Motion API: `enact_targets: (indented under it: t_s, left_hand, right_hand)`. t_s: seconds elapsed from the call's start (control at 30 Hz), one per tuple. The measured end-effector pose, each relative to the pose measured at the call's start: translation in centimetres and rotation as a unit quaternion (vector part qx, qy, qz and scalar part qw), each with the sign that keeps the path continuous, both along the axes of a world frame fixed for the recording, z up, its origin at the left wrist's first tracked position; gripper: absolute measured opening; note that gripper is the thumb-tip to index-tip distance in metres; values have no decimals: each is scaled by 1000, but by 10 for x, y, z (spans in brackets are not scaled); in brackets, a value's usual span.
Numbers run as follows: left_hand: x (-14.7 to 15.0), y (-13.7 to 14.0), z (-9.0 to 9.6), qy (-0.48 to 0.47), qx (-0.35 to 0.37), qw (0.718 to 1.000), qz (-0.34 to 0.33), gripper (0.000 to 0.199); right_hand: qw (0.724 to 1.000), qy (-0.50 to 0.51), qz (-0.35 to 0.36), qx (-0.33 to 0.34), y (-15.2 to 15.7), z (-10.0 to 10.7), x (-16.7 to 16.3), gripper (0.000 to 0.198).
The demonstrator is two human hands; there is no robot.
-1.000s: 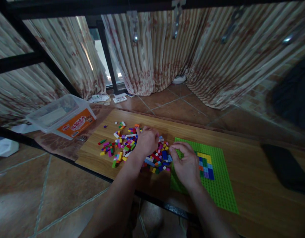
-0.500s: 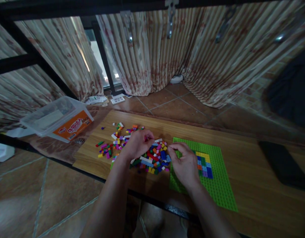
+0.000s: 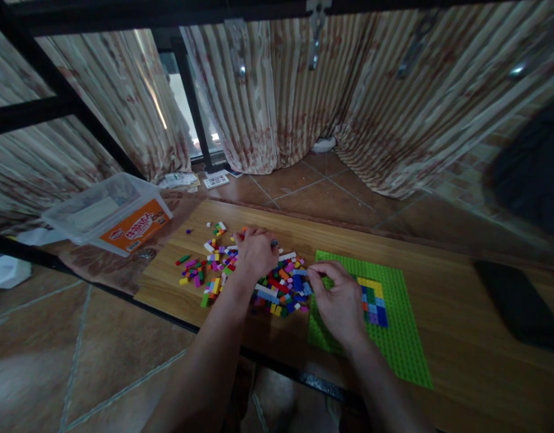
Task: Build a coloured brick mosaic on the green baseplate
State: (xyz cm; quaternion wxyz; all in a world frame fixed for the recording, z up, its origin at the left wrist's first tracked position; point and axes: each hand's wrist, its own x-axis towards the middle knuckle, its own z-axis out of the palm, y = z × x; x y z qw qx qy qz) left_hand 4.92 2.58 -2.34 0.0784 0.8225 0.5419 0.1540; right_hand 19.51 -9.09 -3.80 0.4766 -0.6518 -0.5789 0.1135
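Observation:
Over the loose heap of small building bricks, my left hand is palm down with its fingers apart, reaching among the bricks at the far side. Its fingertips are partly hidden, and I see no brick held in it. My right hand hovers over the left part of a green baseplate, thumb and forefinger pinched together. Whatever lies in that pinch is too small to make out. Beside this hand, a flat block of joined bricks in yellow, blue, green and other colours sits on the baseplate, partly covered by the hand.
A clear plastic tub with an orange label stands left of the wooden board. A dark flat object lies at the board's right end. Striped curtains hang behind, and a black metal bar crosses the top.
My left hand has shifted slightly right and away from me over the heap, its fingers now reaching down and spread. My right hand stays pinched in nearly the same place.

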Motion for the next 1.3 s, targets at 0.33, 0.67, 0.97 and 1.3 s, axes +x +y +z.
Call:
enact_targets:
  t_s: [0.33, 0.67, 0.97, 1.3]
  left_hand:
    - [4, -1, 5, 6, -1, 999, 31, 22]
    - [4, 2, 1, -3, -22, 999, 25, 22]
    - [-1, 9, 2, -233, -54, 970, -50, 17]
    - [-18, -11, 16, -315, -226, 898, -209, 14]
  right_hand:
    - [994, 32, -103, -3, -8, 10, 43, 20]
    - [982, 69, -178, -1, -17, 12, 71, 22]
    - [990, 55, -126, -34, -12, 8, 57, 24]
    - [993, -87, 21, -81, -4, -3, 27, 23]
